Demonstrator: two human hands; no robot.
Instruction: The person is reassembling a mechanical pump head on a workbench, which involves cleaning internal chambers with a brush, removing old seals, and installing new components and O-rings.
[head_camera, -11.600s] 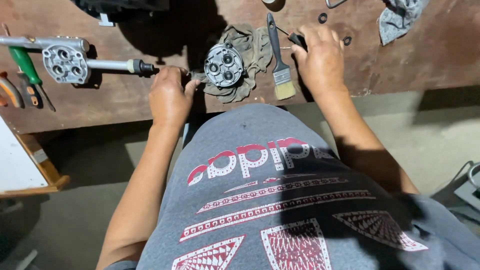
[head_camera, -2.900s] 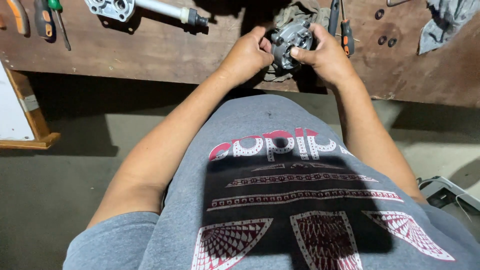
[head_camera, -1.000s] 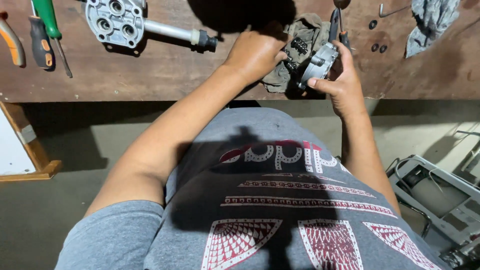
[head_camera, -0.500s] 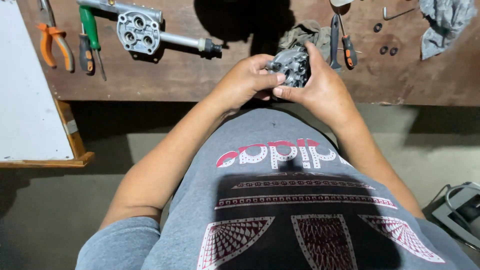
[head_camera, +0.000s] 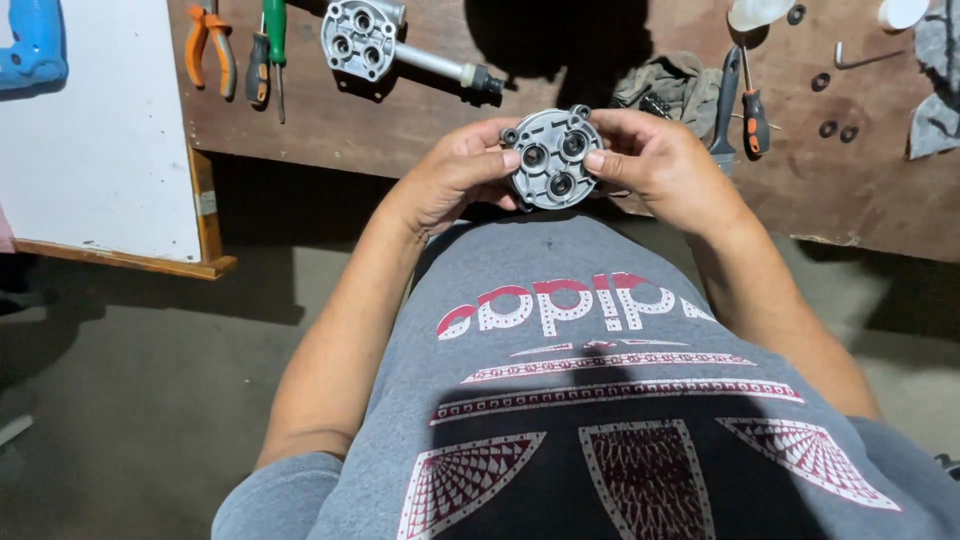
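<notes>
Since half a second ago, both hands have turned the grey metal housing (head_camera: 553, 158) so its flat face with three round bores now looks up at the head camera, where before it showed only as a dark lump between the fingers. From the head view, the left hand (head_camera: 455, 175) grips the housing's left edge, thumb laid on the face, and the right hand (head_camera: 655, 165) grips the right edge the same way, so both hands are closed on it. They hold the part in the air just off the near edge of the wooden workbench (head_camera: 400, 120), above the person's grey printed shirt. The view has also shifted, so more of the bench shows now. On the bench beyond the housing lies a second housing with a shaft (head_camera: 385, 45). Left of that lie orange-handled pliers (head_camera: 207, 45) and a green screwdriver (head_camera: 275, 30). A crumpled rag (head_camera: 672, 78) sits right behind the right hand, with a red-handled screwdriver (head_camera: 755, 115) just to its right.
</notes>
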